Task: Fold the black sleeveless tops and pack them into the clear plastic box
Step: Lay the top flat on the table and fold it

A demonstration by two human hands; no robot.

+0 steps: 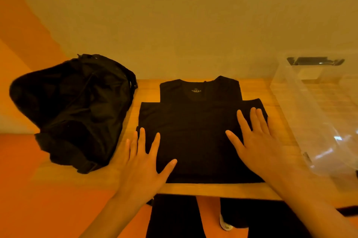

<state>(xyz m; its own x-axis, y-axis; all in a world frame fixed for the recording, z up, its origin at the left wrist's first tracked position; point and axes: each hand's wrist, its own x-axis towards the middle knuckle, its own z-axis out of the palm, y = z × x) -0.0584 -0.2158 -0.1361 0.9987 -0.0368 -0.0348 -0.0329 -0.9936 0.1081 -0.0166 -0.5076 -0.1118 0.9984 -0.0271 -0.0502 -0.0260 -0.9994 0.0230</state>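
Left hand (143,160): flat, fingers spread, holding nothing. It presses the near-left edge of the black sleeveless top (197,114).
Right hand (257,141): also flat and empty, resting on the top's right side.
Top: spread on the wooden table (213,189), neckline away from you. The dim light hides the creases, but the hem may already be folded up.
Your step: smooth outward from the centre and square the edges before you fold the sides inward.
Pile of black tops (73,106): heaped to the left.
Clear plastic box (313,114): open, on the right.
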